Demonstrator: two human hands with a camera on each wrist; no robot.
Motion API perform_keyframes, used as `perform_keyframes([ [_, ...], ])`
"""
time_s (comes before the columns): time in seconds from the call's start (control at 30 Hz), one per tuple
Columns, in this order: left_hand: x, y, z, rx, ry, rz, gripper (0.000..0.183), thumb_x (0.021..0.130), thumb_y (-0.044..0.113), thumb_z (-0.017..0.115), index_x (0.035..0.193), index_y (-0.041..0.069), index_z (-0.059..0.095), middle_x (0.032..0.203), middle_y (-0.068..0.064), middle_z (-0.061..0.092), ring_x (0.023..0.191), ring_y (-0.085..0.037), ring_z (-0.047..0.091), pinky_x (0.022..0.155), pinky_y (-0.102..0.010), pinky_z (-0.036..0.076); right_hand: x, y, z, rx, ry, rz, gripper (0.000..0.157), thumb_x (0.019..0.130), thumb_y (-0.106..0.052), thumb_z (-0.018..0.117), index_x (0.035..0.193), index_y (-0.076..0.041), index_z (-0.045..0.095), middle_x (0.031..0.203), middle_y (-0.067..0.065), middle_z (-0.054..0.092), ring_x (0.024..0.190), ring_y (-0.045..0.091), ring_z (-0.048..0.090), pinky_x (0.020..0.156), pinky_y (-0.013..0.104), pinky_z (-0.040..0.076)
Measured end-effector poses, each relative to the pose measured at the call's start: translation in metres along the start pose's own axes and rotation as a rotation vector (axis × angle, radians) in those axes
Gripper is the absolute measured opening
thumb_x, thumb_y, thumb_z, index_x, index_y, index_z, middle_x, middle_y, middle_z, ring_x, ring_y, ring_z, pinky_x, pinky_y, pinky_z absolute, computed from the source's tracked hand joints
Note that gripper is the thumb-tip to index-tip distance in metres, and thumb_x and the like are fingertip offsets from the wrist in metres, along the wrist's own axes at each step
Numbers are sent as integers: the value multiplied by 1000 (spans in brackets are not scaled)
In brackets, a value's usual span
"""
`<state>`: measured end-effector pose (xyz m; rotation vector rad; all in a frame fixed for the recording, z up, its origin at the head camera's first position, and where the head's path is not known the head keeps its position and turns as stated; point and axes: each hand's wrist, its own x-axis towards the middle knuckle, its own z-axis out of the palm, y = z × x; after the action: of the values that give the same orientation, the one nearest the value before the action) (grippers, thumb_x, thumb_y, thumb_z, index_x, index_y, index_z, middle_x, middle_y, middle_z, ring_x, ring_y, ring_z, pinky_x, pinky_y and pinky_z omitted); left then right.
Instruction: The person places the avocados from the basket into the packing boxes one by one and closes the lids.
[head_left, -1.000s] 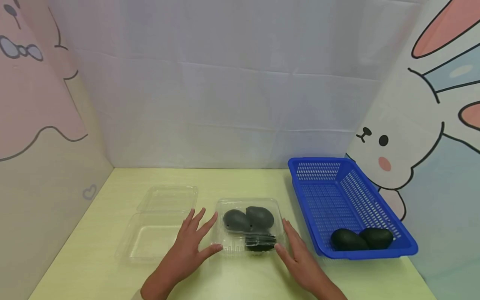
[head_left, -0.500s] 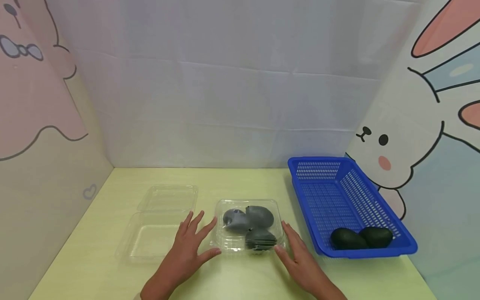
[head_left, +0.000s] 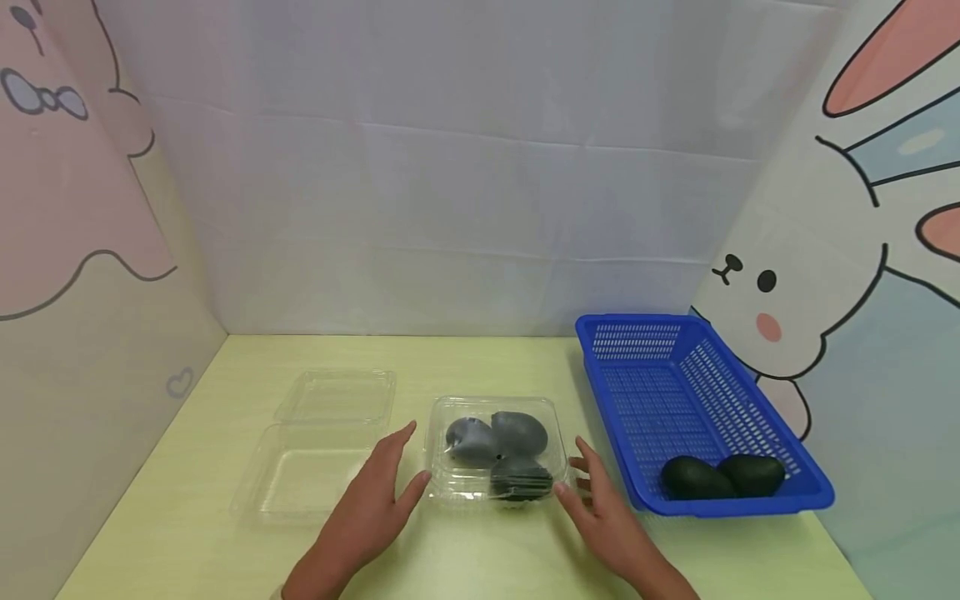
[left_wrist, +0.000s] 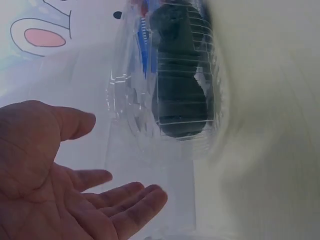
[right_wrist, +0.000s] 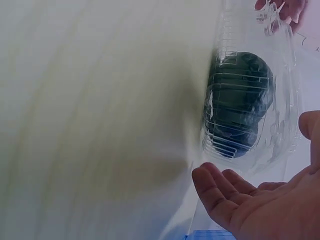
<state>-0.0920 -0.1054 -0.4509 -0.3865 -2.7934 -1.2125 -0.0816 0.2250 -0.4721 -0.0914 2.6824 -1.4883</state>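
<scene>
A lidded clear box (head_left: 459, 485) rested on the pale surface (head_left: 480, 558) and served as the middle of the scene. Inside it lay three dark oval fruits, seen through the plastic: a back-left fruit (head_left: 469, 443), a back-right fruit (head_left: 520, 434) and a front fruit (head_left: 521, 481) toward the box's near right corner.

The left hand (head_left: 375, 504) stood just left of the box, thumb spread from the other fingers, all of them released and apart from the plastic. The right hand (head_left: 609, 525) stood just right of the box, its fingers also released and loosely bent, its thumb beside the near right corner; whether that thumb touched the box could not be told.

Farther left of the box, an unfolded clear container (head_left: 258, 479) lay flat, partly behind the left hand. To the right of the box sat a blue basket (head_left: 645, 408), with two dark green fruits (head_left: 697, 478) side by side at its near end. Behind the box rose a white backdrop (head_left: 450, 183).
</scene>
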Motion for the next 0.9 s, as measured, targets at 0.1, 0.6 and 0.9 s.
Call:
perform_keyframes([
  [0.1,2,5,-2,-88,-8,-99,66,105,28,62,161,11,32,154,-10,47,122,-28,63,95,-49,53,1,-1,0,62,9,53,69,107,-31,58,163,-11,22,142,21,50,113,35,63,85,46,56],
  [0.6,5,2,0,-311,-227,-278,69,111,37,48,159,-5,23,101,-7,69,54,-24,65,57,-37,53,7,0,-5,389,-60,212,63,110,-37,49,159,-3,27,96,20,68,72,33,71,58,41,59],
  [0.9,8,-6,10,-571,-311,-285,62,113,28,43,161,-3,18,90,-10,74,70,-27,70,55,-42,59,10,6,-10,540,-268,204,62,112,-26,40,163,-3,13,102,25,74,78,28,74,61,36,59],
])
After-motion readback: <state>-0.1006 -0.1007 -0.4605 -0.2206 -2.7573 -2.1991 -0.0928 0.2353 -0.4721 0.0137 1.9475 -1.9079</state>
